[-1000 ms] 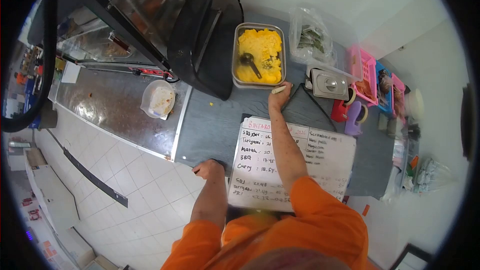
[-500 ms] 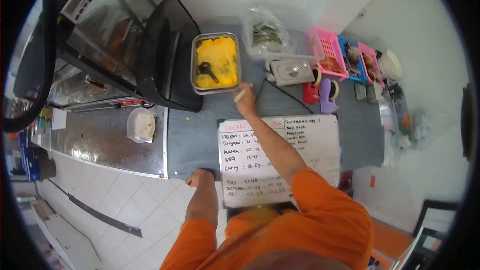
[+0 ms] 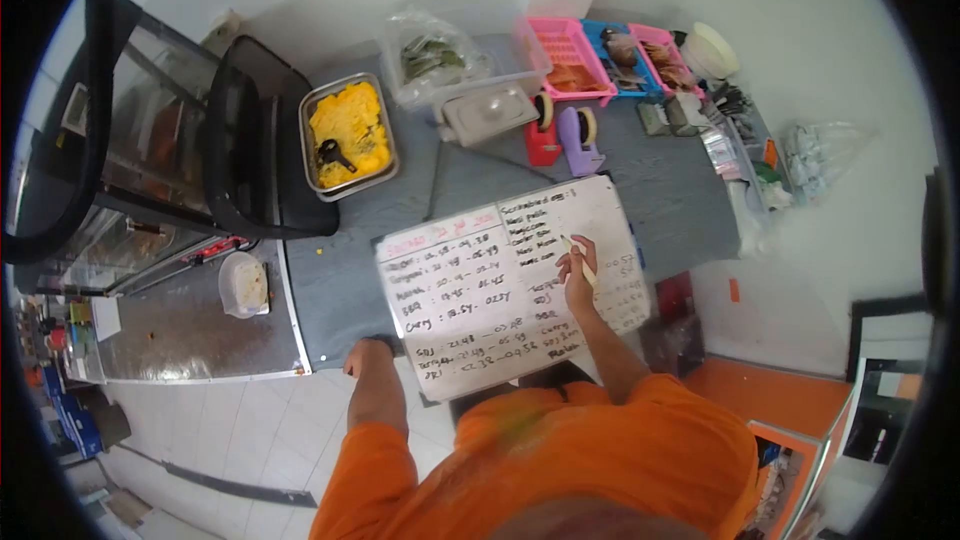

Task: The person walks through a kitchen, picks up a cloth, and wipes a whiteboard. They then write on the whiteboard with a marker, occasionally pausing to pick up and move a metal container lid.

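Observation:
My right hand is closed round a whitish marker, held over the right part of a whiteboard. The board is covered with handwritten lines in black, with a red heading at its top left. It leans between the counter's front edge and my body. My left hand rests as a fist on the counter edge, left of the board; no object shows in it. Up and left of the board, a metal pan holds yellow scrambled egg with a black scoop lying in it.
A glass display case stands at the left, near a plastic tub. Behind the board are a metal lid, a red tape dispenser and a purple one. Pink baskets and a clear bin line the wall.
My right hand has moved from beside the egg pan, back and rightward over the whiteboard, with the marker in it. The view has swung right. My left hand stays at the counter edge.

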The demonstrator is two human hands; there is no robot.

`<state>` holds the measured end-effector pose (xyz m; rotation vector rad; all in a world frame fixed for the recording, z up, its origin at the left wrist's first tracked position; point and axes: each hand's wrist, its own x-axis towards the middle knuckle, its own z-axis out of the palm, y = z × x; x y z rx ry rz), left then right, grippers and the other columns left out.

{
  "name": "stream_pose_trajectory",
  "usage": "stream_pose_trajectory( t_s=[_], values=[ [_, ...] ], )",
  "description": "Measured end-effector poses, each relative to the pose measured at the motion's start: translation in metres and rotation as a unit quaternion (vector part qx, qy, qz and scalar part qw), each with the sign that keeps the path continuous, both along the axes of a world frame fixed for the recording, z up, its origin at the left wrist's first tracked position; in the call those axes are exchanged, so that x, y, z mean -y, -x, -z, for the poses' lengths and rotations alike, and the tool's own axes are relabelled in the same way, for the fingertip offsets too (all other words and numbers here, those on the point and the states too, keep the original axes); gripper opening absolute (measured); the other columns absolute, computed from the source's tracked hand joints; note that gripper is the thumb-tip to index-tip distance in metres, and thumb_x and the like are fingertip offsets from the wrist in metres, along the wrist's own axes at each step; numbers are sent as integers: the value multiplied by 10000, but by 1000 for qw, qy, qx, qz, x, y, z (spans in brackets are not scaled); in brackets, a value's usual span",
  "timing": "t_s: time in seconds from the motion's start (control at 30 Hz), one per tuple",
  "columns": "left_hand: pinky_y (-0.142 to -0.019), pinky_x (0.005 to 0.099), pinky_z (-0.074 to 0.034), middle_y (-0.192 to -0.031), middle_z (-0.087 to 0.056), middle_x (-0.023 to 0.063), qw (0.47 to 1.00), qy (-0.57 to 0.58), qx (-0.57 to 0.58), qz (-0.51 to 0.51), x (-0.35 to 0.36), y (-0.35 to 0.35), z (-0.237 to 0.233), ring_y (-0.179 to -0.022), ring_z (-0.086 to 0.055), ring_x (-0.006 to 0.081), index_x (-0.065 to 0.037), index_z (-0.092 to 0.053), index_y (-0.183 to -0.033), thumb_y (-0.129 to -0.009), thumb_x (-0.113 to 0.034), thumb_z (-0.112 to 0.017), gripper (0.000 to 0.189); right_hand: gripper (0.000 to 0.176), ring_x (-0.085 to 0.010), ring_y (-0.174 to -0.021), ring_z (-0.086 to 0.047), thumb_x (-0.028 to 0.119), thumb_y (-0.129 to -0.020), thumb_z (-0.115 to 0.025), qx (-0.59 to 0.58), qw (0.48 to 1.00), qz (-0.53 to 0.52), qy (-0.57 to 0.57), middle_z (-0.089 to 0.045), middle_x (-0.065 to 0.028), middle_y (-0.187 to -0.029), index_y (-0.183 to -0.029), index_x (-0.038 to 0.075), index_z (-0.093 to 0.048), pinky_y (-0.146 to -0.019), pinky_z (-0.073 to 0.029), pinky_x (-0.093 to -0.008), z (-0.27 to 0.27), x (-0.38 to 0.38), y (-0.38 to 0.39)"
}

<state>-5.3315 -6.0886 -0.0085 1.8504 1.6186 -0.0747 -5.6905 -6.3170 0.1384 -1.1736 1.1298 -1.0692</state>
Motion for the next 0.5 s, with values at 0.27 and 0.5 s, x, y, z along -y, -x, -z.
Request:
stream_pose_trajectory(
  t_s=[0.27,0.5],
  values=[
    [-904,416,-480,-1094,-652,155,1000,24,3,-5,5,-1,-8,-1016,-608,333,-27,-628,-1098,-952,-419,-327,515,171,-82,-472,-466,51,-886,-524,-66,995,6,77,-606,-70,-703,-1047,27,-470,-439,-400,-232,-27,-2,56],
    [-902,415,-477,-1096,-654,144,999,0,1,-40,11,-2,-15,-1014,-610,327,-37,-632,-1101,-941,-417,-360,494,78,-100,-560,-490,36,-890,-493,-109,989,7,96,-582,-69,-722,-956,-3,-505,-534,-425,-232,-32,-2,103]
  ],
)
